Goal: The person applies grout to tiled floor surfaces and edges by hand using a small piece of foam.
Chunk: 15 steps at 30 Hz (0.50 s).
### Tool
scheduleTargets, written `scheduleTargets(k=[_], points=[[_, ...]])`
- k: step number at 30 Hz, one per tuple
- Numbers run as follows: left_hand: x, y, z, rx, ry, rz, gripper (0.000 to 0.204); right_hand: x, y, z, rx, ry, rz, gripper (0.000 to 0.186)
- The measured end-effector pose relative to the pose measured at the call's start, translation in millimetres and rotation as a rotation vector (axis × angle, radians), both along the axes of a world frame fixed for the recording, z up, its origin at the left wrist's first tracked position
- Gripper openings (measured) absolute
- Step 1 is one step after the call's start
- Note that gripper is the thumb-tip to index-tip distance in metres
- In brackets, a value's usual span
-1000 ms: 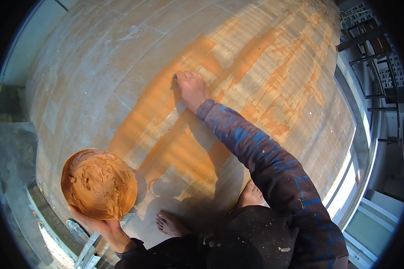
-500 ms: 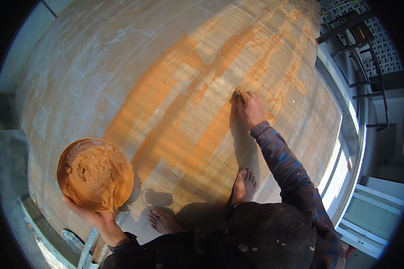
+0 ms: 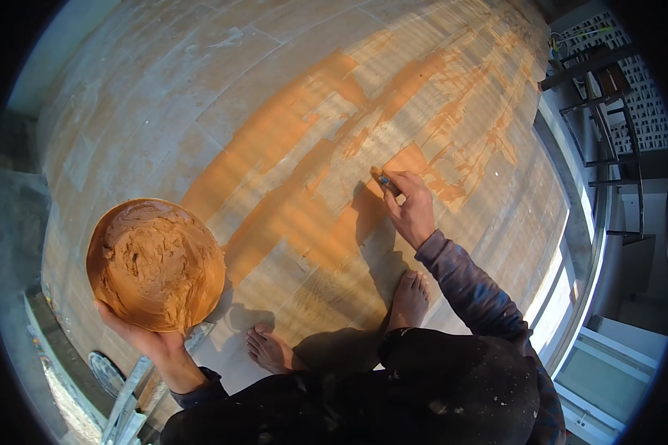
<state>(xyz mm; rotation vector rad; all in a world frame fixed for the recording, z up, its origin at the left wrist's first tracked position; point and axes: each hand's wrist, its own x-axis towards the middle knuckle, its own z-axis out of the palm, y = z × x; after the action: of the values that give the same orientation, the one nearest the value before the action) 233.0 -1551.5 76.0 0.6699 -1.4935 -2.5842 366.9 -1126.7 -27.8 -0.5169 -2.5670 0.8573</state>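
Left: shallow round bowl (image 3: 130, 300), smeared orange inside, holds a thick, lumpy mound of orange paste (image 3: 152, 256); it is held raised, tilted so the inside shows. Left hand (image 3: 156, 347) grips it from the near side, palm up; the digits under the bowl are hidden. Near left, behind the wrist, a round disc (image 3: 106, 373) is partly visible.

Centre: orange bands run from near left to far right over the tiled floor (image 3: 148, 126). Two bare feet (image 3: 410, 300) stand at the near side.

Right of centre: right hand (image 3: 413, 208) pinches a small tool (image 3: 383, 179), fingers bent, forearm reaching in from near right. Tool mostly covered; floor contact cannot be told.

Far right: dark metal frame (image 3: 612, 162), details hard to make out.
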Motion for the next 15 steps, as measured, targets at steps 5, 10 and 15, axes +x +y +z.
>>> scheduleTargets(k=[5, 10, 15], points=[[5, -28, -27, 0.048, -0.019, 0.019, 0.076, -19, 43, -56, 0.427, -0.199, -0.044, 0.024], [-7, -35, -34, 0.043, 0.01, -0.006, 0.079, 20, -150, -87, 0.391, -0.053, 0.354, 0.031], [8, -22, 16, 0.054, 0.012, -0.038, 0.083, 41, -199, -29, -0.017, -0.114, 0.561, 0.029]])
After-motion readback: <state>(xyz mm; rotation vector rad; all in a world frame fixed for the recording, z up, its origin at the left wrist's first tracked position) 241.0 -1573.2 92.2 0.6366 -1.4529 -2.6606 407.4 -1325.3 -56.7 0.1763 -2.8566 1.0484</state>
